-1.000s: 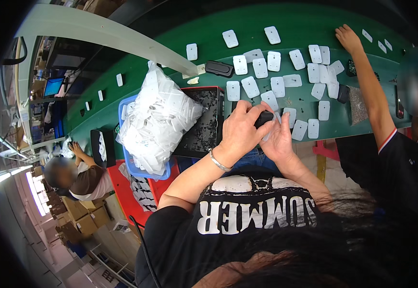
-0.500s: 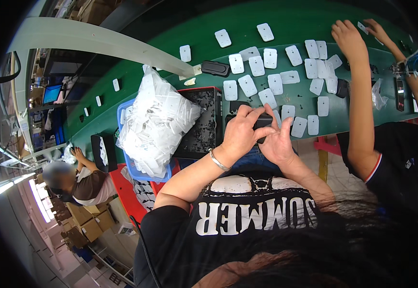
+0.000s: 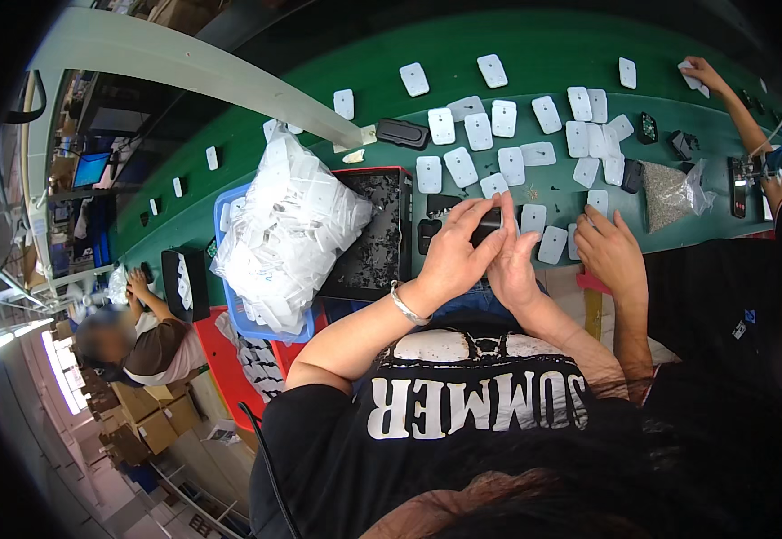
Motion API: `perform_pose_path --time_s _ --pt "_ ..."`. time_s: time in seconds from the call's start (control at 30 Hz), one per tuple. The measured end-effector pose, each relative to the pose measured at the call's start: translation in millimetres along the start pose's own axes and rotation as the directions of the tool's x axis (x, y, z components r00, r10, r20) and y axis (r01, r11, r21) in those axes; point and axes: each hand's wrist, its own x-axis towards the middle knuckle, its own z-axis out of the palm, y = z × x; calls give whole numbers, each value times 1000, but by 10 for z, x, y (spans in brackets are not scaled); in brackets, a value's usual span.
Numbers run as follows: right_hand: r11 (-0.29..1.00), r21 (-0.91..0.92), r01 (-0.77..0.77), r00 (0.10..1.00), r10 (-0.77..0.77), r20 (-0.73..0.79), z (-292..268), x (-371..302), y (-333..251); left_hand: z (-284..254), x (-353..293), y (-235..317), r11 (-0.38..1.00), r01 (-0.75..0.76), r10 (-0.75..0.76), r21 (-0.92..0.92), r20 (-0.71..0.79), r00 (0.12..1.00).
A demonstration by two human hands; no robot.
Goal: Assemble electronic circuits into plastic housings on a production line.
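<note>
Between my two hands is a small black plastic case (image 3: 488,223), largely covered by my fingers. My left hand (image 3: 456,253), a silver bracelet on its wrist, curls its fingers and thumb around the case. My right hand (image 3: 515,269) presses against the case's other side with its fingers fairly straight. Just beyond my fingertips lie white rounded plates (image 3: 461,167), several with a small dark hole, spread over the green bench (image 3: 319,171). More black parts (image 3: 443,205) rest beside my left hand.
A bag of white pieces (image 3: 292,229) fills a blue bin (image 3: 238,292) at the left, next to a black tray (image 3: 377,234). A co-worker's hand (image 3: 608,247) reaches in close on my right; another co-worker's hand (image 3: 702,75) holds white plates. A metal post (image 3: 202,67) crosses the far left.
The co-worker's near arm has come down from the belt to the plates beside my right hand, uncovering a bag of small bits. My hands have closed further over the black case.
</note>
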Motion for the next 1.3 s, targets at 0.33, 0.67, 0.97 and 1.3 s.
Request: perform_pose_path --time_s 0.33,0.67,0.97,1.3 --pt "887 -455 86 993 -116 -39 -25 31 79 14 -103 -376 880 195 -211 -434 12 977" --pt "974 88 -207 975 214 -69 -143 -78 40 -88 -52 -391 965 -109 118 -239 23 993" --pt "982 -128 -137 940 88 -330 -332 -246 34 20 97 -333 912 256 -107 -321 417 903" --pt "955 -295 -10 931 -98 -351 -825 -350 -156 421 344 -209 897 314 -103 -310 545 832"
